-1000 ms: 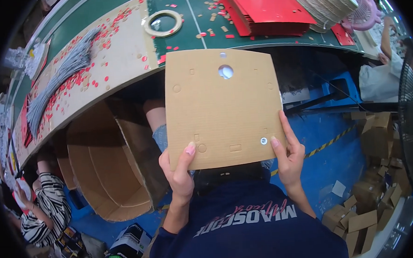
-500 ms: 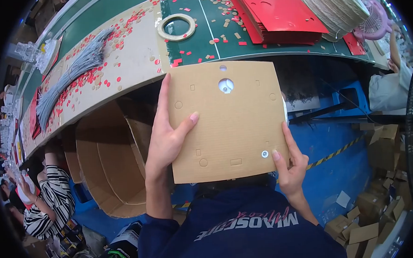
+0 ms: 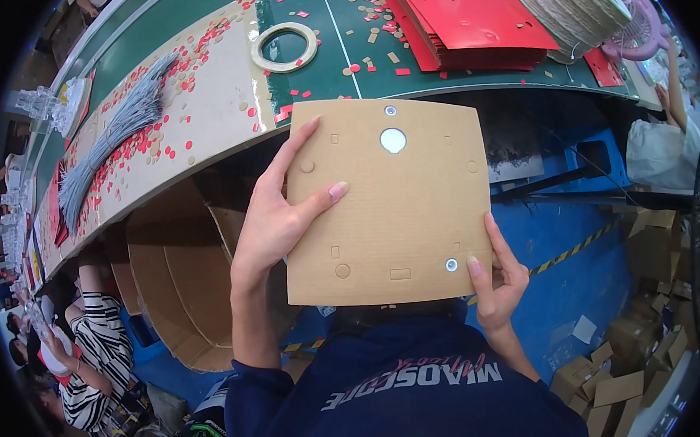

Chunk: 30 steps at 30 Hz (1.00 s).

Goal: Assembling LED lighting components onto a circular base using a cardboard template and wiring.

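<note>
A squarish brown cardboard sheet (image 3: 389,208) is held up in front of my body, tilted slightly. My left hand (image 3: 278,206) grips its left side, thumb on the face and index finger along the upper left edge. At the lower right edge my right hand (image 3: 499,278) pinches it, thumb on the face beside a small white round fitting (image 3: 451,265) that shows in a hole. Another small white fitting (image 3: 390,111) appears in the top hole, and white fills the larger hole below. What lies behind the sheet is mostly hidden. Several small punch outlines mark its face.
Beyond the sheet is a green table (image 3: 311,82) strewn with red and tan paper bits. On it are a tape roll (image 3: 284,48), grey wire ties (image 3: 112,136), stacked red sheets (image 3: 466,22) and a string spool (image 3: 565,9). A large open carton (image 3: 179,275) stands below left.
The sheet has turned slightly clockwise. A fitting now shows in the top hole, and the larger hole is filled with white. My left index finger has shifted onto the upper left edge.
</note>
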Each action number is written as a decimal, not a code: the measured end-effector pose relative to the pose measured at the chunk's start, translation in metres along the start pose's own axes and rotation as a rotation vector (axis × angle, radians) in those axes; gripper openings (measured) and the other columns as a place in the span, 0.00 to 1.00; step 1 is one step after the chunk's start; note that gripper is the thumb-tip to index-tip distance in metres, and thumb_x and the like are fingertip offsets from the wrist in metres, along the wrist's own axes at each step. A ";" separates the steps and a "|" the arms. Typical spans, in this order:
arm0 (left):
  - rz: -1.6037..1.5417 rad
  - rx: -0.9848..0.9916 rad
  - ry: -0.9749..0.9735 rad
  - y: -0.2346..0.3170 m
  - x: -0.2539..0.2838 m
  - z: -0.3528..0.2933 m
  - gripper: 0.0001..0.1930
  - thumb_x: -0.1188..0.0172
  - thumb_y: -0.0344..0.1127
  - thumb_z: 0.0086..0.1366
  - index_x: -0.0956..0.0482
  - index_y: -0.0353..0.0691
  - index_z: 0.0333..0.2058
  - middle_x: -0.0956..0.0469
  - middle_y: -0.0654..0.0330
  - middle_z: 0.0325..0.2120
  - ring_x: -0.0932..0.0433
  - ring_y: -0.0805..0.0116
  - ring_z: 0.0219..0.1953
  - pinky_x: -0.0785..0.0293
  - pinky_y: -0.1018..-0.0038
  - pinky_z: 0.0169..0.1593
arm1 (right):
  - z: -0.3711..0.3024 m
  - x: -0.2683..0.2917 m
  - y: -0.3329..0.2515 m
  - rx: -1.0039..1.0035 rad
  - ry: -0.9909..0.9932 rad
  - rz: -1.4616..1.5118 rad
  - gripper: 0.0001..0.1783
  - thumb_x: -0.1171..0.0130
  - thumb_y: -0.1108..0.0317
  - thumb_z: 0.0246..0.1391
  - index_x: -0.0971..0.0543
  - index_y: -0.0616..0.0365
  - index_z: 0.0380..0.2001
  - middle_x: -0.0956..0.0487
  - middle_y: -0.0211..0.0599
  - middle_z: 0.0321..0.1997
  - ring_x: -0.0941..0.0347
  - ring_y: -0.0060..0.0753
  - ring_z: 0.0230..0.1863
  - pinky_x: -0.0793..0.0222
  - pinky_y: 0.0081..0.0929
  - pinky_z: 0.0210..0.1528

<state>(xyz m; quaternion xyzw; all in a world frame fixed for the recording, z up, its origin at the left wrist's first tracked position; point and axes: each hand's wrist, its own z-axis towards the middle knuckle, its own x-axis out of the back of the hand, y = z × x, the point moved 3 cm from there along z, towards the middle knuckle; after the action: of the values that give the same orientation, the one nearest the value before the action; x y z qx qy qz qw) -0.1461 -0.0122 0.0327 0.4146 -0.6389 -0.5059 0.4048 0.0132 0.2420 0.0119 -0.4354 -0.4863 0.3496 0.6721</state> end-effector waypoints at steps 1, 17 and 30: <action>0.029 0.022 -0.014 0.000 0.000 0.003 0.39 0.30 0.29 0.59 0.35 0.41 0.69 0.26 0.48 0.59 0.23 0.63 0.58 0.27 0.67 0.61 | -0.002 0.000 0.001 -0.001 0.008 0.012 0.34 0.40 0.77 0.55 0.32 0.74 0.66 0.14 0.60 0.42 0.15 0.32 0.41 0.24 0.20 0.43; -0.021 -0.002 0.213 -0.011 -0.020 -0.034 0.38 0.36 0.26 0.62 0.37 0.42 0.71 0.26 0.46 0.59 0.23 0.59 0.58 0.27 0.66 0.61 | 0.102 0.014 -0.044 0.399 -0.150 -0.367 0.44 0.30 0.67 0.46 0.32 0.55 0.69 0.37 0.51 0.75 0.44 0.55 0.77 0.45 0.46 0.74; 0.595 -0.459 0.127 0.029 -0.010 -0.080 0.37 0.32 0.38 0.55 0.29 0.33 0.64 0.30 0.42 0.64 0.36 0.44 0.71 0.45 0.50 0.72 | 0.115 -0.018 -0.022 0.311 -0.475 -0.367 0.53 0.24 0.62 0.39 0.35 0.58 0.71 0.34 0.46 0.73 0.42 0.53 0.75 0.44 0.44 0.74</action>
<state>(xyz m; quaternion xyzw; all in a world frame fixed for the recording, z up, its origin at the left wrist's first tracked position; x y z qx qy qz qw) -0.0716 -0.0237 0.0731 0.1401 -0.5749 -0.4695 0.6553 -0.1009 0.2458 0.0433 -0.1393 -0.6404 0.3845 0.6501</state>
